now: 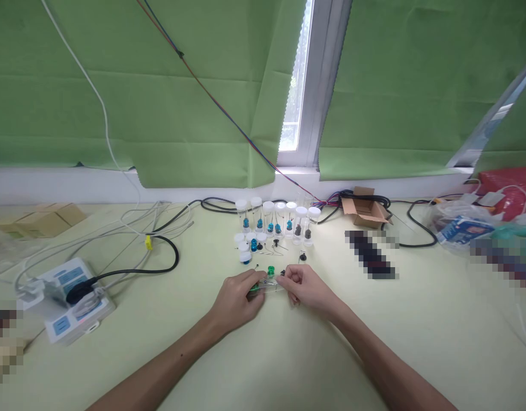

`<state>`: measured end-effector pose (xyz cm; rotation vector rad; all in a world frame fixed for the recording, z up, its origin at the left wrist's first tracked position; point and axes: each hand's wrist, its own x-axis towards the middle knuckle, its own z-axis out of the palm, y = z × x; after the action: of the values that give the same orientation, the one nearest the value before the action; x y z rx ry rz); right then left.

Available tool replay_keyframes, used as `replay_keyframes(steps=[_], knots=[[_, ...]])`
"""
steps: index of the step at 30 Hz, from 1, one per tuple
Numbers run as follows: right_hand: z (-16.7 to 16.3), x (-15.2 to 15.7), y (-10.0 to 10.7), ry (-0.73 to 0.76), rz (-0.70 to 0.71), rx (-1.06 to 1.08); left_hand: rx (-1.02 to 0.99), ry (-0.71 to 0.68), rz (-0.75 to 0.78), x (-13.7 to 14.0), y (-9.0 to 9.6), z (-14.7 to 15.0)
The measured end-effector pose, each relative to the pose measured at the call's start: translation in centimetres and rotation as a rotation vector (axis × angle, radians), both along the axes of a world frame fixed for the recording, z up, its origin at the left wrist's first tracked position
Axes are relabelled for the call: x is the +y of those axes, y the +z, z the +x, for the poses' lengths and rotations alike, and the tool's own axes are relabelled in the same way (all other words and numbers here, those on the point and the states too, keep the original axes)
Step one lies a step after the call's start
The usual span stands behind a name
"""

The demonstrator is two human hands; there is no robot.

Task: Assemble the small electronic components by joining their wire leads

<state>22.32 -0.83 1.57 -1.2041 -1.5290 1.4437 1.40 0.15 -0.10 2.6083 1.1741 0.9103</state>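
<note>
My left hand (237, 299) is closed around the left part of a clear plastic tube (271, 288) lying sideways, with something green showing inside near the fingers. At the tube's right end, my right hand (308, 288) is pinched. What its fingertips hold is too small to make out; thin metal shows in the tube beside them. A green spool-like piece (270, 270) rests just beyond the hands, and a black piece with a wire (302, 257) lies past my right hand. Farther back, capped clear tubes (270, 217) with blue or black pieces inside stand upright in a row.
White caps (244, 256), blue pieces (253, 245) and thin metal pins (269, 253) lie before the tubes. A white power strip (68, 302) with cables is at left. An open cardboard box (365, 211) stands at back right, near a plastic bag (464, 228).
</note>
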Motion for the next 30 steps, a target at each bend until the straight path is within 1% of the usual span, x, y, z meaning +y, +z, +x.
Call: replay_keyframes(steps=[12,21,30], knots=[[0.00,-0.03,0.07,0.006,-0.005,0.003,0.007,0.003,-0.007,0.00,0.03,0.05],[0.08,0.02,-0.32,0.001,0.016,0.026,-0.008,0.013,0.001,0.04,-0.15,-0.01],[-0.17,0.04,0.06,-0.034,0.024,0.005,-0.030,0.062,0.017,0.05,-0.13,0.04]])
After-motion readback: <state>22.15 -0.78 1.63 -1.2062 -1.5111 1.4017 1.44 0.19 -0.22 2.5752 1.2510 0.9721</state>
